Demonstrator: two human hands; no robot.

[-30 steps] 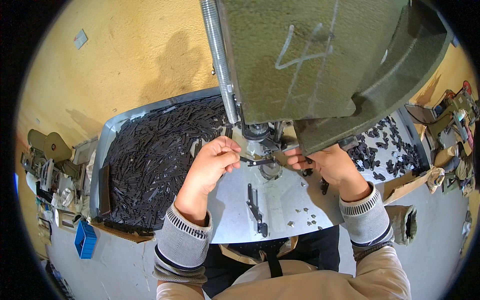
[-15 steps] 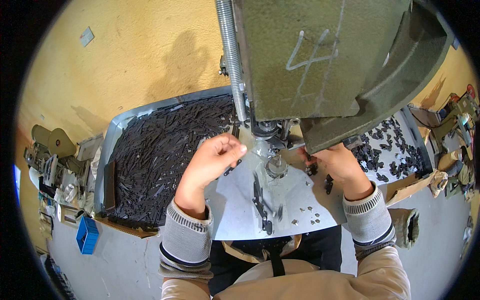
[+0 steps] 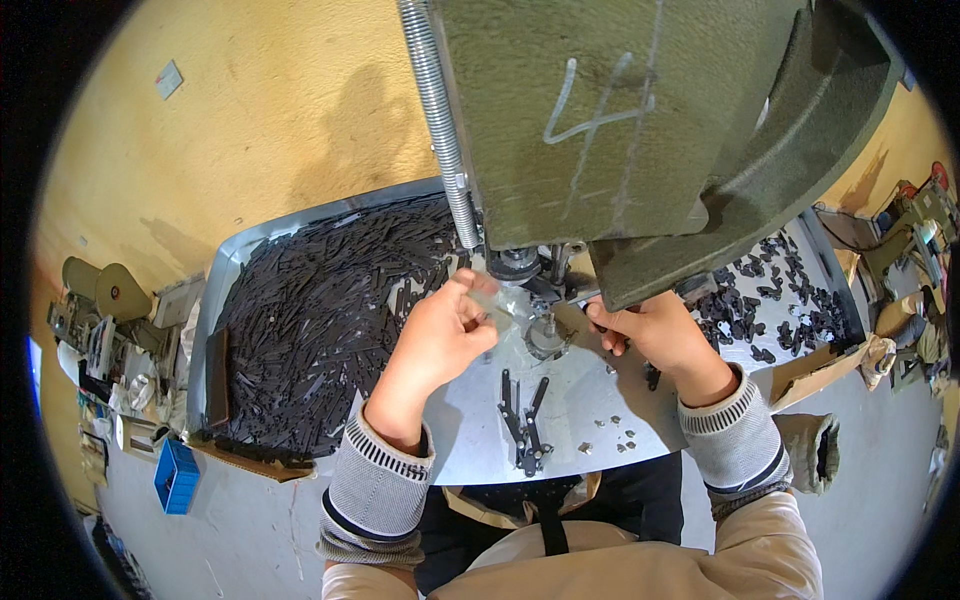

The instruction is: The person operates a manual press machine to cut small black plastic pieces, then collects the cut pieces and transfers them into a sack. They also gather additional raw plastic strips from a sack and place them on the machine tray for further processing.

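Note:
My left hand (image 3: 440, 335) hovers left of the machine's round metal anvil (image 3: 547, 338). Its index finger and thumb are apart with no part visible between them, though the fingertips are slightly blurred. On the anvil's right, my right hand (image 3: 655, 335) has its fingers closed on a small dark metal part (image 3: 598, 312), mostly hidden by the thumb. Above the anvil is the machine's metal head (image 3: 515, 265). Closer to me, several black metal strips (image 3: 527, 430), some crossing at an angle, lie on the metal worktop (image 3: 460, 445).
A large tray (image 3: 212, 290) heaped with black strips stands left. Small black parts (image 3: 775, 290) fill another tray at right. The green machine body (image 3: 590, 120) and its long spring (image 3: 437, 120) overhang the worktop. Small metal bits (image 3: 622, 433) lie near the front edge. A blue bin (image 3: 176, 476) sits on the floor.
My left hand has spread its thumb from its index finger. The strips near the front edge lie in a different arrangement, splayed apart. My right hand has shifted slightly left.

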